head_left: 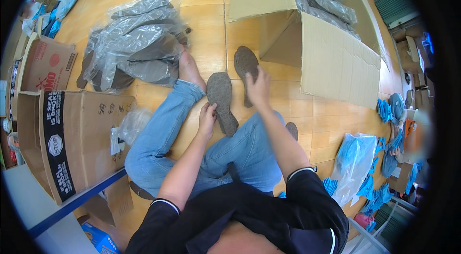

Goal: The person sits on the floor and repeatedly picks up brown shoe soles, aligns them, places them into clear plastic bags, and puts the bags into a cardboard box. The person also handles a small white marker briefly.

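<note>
My left hand [207,118] pinches the edge of a grey-brown shoe sole [219,93], thumb on the face turned up. This sole stands over my lap with its heel end toward me. To its right, my right hand [259,87] grips a second shoe sole [245,62] along its side, fingers partly hiding its middle and lower part. The two soles are apart, with a narrow gap between them. Beside my right knee shows the end of another grey-brown piece [291,130], mostly hidden by my leg and arm.
Clear plastic bags of soles [139,45] lie heaped ahead on the left. An open carton [336,57] with more bagged soles stands at the right front. A taped carton [86,139] stands by my left knee. Blue pieces in a clear bag [353,163] lie on the wooden floor [206,4].
</note>
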